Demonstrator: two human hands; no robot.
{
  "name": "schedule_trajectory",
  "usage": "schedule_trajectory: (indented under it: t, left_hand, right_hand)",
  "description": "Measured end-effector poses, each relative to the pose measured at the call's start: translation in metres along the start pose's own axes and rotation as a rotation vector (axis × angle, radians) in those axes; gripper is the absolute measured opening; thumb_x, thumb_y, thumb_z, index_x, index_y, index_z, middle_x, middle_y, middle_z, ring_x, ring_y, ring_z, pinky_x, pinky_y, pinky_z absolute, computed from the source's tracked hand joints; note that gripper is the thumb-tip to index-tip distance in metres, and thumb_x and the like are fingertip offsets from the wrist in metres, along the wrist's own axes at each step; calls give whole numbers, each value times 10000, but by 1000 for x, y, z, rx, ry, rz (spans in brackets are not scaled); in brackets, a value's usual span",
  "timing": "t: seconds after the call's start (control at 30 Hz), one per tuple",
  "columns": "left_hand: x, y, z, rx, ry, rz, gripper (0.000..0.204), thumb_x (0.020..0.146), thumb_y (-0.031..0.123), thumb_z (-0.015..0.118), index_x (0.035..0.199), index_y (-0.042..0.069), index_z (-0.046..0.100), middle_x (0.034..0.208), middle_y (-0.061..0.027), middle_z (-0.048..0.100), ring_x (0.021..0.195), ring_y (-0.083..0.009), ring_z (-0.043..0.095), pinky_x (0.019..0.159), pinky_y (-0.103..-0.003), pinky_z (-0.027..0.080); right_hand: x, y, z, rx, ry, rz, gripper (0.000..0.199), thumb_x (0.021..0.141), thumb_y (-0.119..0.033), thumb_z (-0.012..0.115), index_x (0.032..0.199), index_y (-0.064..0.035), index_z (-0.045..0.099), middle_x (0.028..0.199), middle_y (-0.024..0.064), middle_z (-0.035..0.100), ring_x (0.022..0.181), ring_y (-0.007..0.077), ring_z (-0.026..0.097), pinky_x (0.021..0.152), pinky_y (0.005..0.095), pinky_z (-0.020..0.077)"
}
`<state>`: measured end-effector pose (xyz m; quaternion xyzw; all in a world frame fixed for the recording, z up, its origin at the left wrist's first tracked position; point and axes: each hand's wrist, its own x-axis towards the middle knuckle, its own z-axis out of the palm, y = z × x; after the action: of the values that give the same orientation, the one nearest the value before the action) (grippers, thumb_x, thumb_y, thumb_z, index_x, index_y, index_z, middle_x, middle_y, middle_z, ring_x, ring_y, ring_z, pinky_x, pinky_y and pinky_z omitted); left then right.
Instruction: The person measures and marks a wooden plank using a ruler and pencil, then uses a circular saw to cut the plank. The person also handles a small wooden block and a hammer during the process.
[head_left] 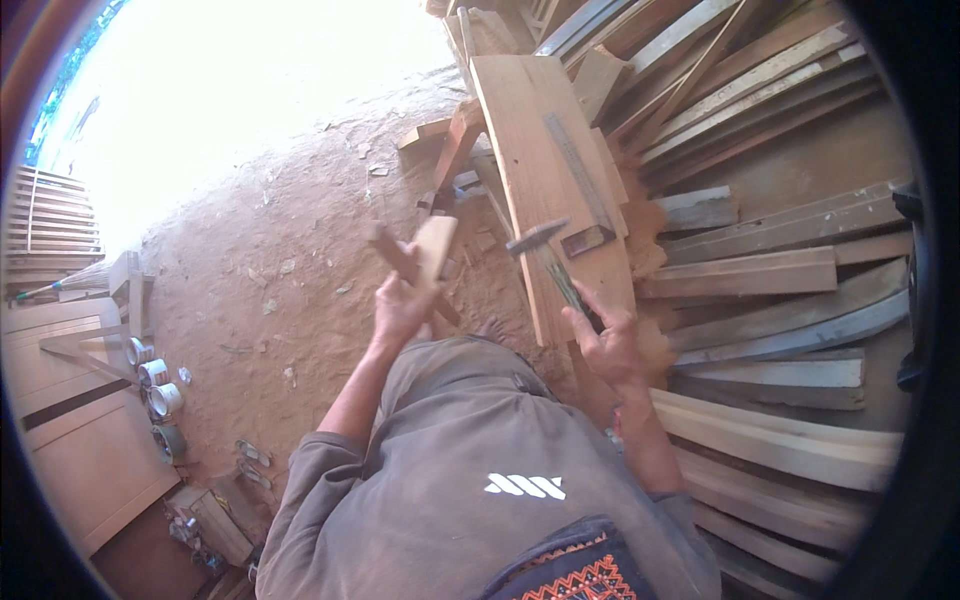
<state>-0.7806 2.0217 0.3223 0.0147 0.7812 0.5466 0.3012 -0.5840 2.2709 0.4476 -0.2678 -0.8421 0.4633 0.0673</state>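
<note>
Noting our left grip [402, 306] clamped around a crossed wooden tool [435, 246]. Our right grip [611, 345] closes around a hammer [538, 237]; just beyond it, a square [582, 178] lies on the surface [518, 110].

Bare hands [612, 348], two; hammer [540, 238], one; crossed wooden pieces [434, 248], two; ruler [577, 165], one. Across from me I count round tins [154, 374], four; panelled doors [98, 462], two; sandals [254, 454], two. Timber lengths [755, 270], numerous, overlapping too much to tally.
</note>
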Motion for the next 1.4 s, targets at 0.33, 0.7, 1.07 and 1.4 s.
schedule_trajectory:
  t: [0.33,0.7,1.07,1.4]
  left_hand:
    - [0,4,-53,-1046,65,-322,430,917,438,725,1226,146,658,964,-8,643,776,-160,628,696,-357,541]
    - [-26,15,-34,-1217,121,-382,444,916,509,699,1173,148,668,952,-22,690,735,-192,677,653,-354,567]
    - [-33,0,-32,-1232,166,-370,458,909,521,697,1174,149,664,951,-17,687,732,-179,676,648,-341,580]
    - [-32,1,-25,-1111,135,-359,455,901,495,714,1197,157,645,965,-10,648,762,-173,648,677,-354,543]
  right_hand:
    - [-5,130,-8,-499,-34,108,367,973,-293,705,1217,-21,742,1247,239,698,1193,389,654,1006,445,513]
    - [160,138,-12,-559,173,227,763,844,-560,823,1206,95,674,1148,238,696,1080,363,670,974,444,513]
    - [134,130,-13,444,369,114,378,872,-160,862,1106,-19,600,1050,107,718,888,134,681,802,285,546]
    - [110,43,-34,761,284,291,300,1052,-309,662,1184,-58,563,856,22,576,752,107,608,623,263,533]
